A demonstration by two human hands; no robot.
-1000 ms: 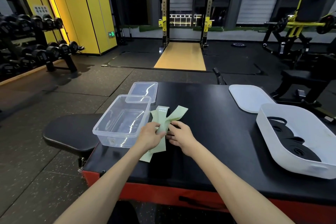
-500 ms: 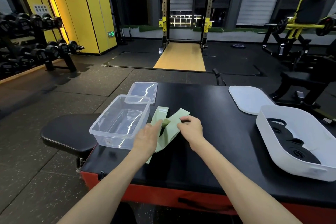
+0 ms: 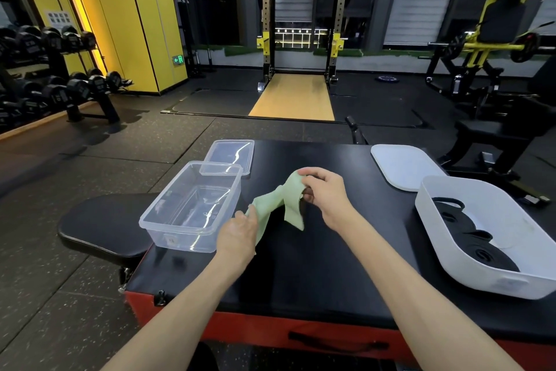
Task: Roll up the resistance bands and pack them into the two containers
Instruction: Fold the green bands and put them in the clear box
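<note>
Band work now: the green resistance band (image 3: 270,203) is up off the black table top (image 3: 331,265), slung between my two hands just right of the clear container (image 3: 168,220). My right hand (image 3: 325,196) has its fingers curled and pinches the far, higher end. My left hand (image 3: 239,233) grips the near, lower end, close to the clear container's near right corner. A loose flap hangs under my right hand, and I reckon there's a twist through the middle.

To roll it well, I should shake that twist out first, then lay the layers flat with their edges lined up. Next comes a tight first turn at one end with thumb and fingertips, while the other hand feeds with light tension so the coil doesn't go cone-shaped. It looks like stretchy stuff that would spring open, so I'd pinch the finished roll until it's down in a box. The clear container is bare inside, while the white container (image 3: 436,238) on the right holds black rolled bands (image 3: 475,250), so the clear one looks the natural home.
</note>
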